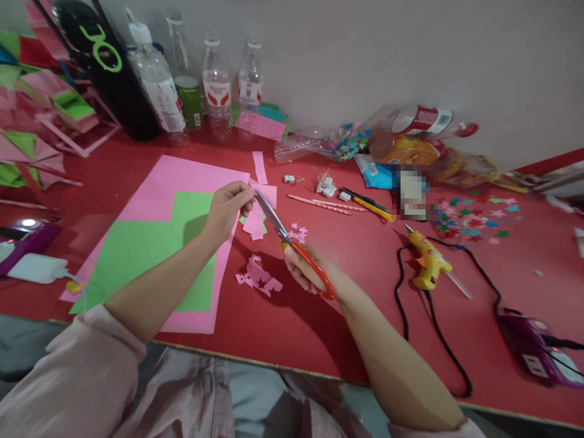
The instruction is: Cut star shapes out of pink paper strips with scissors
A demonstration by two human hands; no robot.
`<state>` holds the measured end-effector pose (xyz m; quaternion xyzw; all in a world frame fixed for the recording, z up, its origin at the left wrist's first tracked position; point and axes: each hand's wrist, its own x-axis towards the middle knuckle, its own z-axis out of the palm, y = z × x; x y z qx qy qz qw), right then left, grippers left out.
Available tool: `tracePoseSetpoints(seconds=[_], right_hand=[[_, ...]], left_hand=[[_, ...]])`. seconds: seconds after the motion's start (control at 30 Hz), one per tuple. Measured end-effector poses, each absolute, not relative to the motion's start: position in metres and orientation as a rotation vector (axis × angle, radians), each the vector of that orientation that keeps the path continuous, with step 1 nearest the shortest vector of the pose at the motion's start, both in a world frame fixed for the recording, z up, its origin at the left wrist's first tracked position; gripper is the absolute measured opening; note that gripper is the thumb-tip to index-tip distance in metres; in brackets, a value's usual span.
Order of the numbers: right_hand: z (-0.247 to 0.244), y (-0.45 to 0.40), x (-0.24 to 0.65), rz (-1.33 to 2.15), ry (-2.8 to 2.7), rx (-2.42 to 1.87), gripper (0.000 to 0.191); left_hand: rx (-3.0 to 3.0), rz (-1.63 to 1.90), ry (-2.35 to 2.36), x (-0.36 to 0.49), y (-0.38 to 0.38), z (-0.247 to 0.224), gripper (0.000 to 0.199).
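Observation:
My right hand is wrapped round the handles of a pair of scissors with red and yellow grips. The blades point up and left, their tips close to the fingers of my left hand. Those fingers are pinched together on a small piece of pink paper, mostly hidden by them. Below lie cut pink paper strips with a bit of green. Small pink paper stars sit beside the blades, and pink scraps with star-shaped cuts lie nearer me.
Green paper overlaps pink sheets at left. A yellow glue gun with a black cord, coloured stars and a cutter lie right. Several bottles and a black flask stand behind. Pink paper frames fill the far left.

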<state>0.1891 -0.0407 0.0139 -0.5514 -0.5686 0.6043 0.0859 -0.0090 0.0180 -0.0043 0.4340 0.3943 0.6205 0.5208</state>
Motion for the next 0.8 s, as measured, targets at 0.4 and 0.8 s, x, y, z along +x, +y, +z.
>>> tracePoseSetpoints(seconds=[0.4, 0.8], right_hand=[[0.0149, -0.0400, 0.1878, 1.809, -1.643, -1.646, 0.047], [0.0190, -0.0432, 0.1878, 1.775, -1.660, -1.595, 0.046]], left_hand=[[1.053, 1.469, 0.985, -0.0094, 0.0183, -0.0048, 0.016], [1.038, 1.470, 0.981, -0.0090, 0.0181, -0.0054, 0.014]])
